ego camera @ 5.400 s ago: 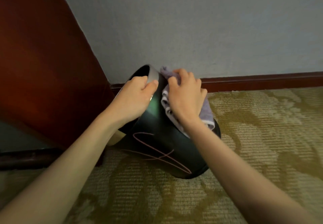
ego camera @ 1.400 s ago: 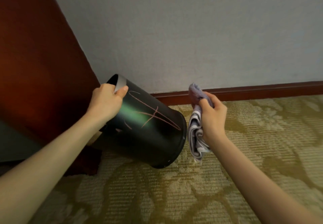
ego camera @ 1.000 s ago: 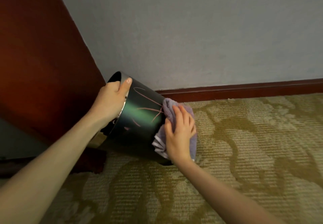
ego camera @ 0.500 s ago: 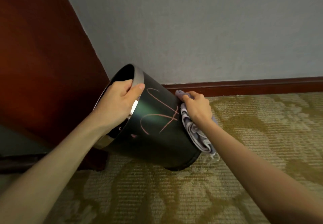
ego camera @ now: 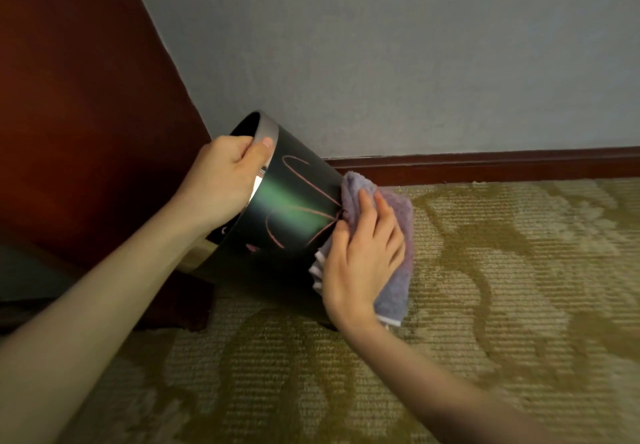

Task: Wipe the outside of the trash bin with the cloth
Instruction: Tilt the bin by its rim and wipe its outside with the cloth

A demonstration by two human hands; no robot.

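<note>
Head view shows the right hand [ego camera: 362, 263] with its fingers [ego camera: 367, 208] straight and spread, pressing the folded lilac cloth [ego camera: 398, 235] flat against the base end of the black trash bin [ego camera: 287, 216]. The bin lies just left of them, tilted over the patterned carpet [ego camera: 502, 305], its long axis running from the silver rim [ego camera: 270, 128] at upper left to the base at lower right. The left hand [ego camera: 221, 180], nearer the rim, grips it with curled fingers; half a second earlier the right hand held the cloth bunched against the bin's far side, and the pink scribble [ego camera: 304, 208] has since turned.
</note>
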